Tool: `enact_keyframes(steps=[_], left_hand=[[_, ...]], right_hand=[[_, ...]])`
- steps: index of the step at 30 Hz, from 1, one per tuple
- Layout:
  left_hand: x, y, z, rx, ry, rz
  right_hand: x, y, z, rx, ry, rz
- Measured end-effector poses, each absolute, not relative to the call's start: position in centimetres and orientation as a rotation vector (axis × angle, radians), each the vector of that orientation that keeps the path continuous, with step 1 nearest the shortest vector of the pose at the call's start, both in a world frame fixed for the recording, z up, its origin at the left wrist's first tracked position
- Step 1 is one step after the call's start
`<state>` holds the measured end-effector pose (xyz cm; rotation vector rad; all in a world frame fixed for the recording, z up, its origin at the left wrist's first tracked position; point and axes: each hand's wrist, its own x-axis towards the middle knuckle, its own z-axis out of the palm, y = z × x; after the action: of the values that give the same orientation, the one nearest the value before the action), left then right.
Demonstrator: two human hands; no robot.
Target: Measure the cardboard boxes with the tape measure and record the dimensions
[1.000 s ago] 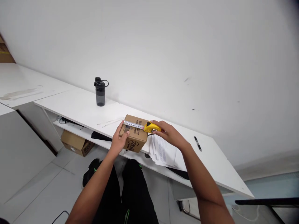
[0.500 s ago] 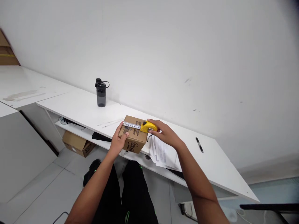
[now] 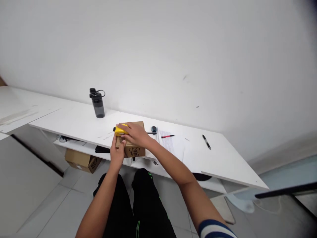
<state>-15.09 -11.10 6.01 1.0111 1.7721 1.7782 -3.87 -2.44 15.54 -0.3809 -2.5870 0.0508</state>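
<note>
A small brown cardboard box (image 3: 138, 151) with black print rests near the front edge of the white table. My left hand (image 3: 117, 154) grips its left end, thumb on the top face and fingers along the side. Over the top left end of that box, my right hand (image 3: 136, 133) is closed round a yellow tape measure (image 3: 120, 130). No long stretch of blade shows. My right hand and forearm cover part of the top face.
A dark water bottle (image 3: 98, 105) stands behind, to the left. Papers (image 3: 174, 147), a red and black pen (image 3: 168, 136), a small blue-black object (image 3: 154, 129) and a black pen (image 3: 206, 142) lie rightward on the table (image 3: 230, 162). Below left sits another carton (image 3: 77, 159).
My right hand has carried the tape measure leftward across the box to its left end. The blade that lay along the top no longer shows. The camera view has shifted.
</note>
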Motion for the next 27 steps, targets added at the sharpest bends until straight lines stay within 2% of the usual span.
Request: enact_keyframes(steps=[5,9,11,16,19,22,24,25,27], left_hand=[[-14.1,-10.4,6.9,0.998,1.757,1.875],[-13.6,-8.9,7.3,0.963,1.745,1.914],[-13.9,-7.6,7.4,0.957,1.78,1.894],[-16.8,-3.3,8.9,1.062,1.743,1.844],[-17.9,-2.4,11.0,1.113,1.742,1.82],[-15.7,-4.6,12.4,1.388,1.972,2.018],[-12.4,-7.3,12.0,1.659,1.88,2.14],[-10.5,-8.6,11.4,1.707,1.75,2.113],[-7.2,-10.4,9.7,1.683,1.429,1.837]], right_hand=[[-0.8,-4.7,13.6,-0.418,-2.282,0.028],[2.7,-7.0,10.5,-0.412,-1.98,0.224],[4.1,-8.1,8.6,-0.475,-1.805,0.497],[5.8,-10.7,4.2,-0.623,-1.003,1.527],[6.4,-11.7,2.4,-0.52,-0.671,1.857],[7.1,-11.9,1.6,-0.412,-0.594,1.974],[7.6,-11.7,1.6,-0.351,-0.584,1.975],[7.7,-11.4,1.8,-0.324,-0.582,1.965],[7.9,-10.8,2.1,-0.28,-0.592,1.929]])
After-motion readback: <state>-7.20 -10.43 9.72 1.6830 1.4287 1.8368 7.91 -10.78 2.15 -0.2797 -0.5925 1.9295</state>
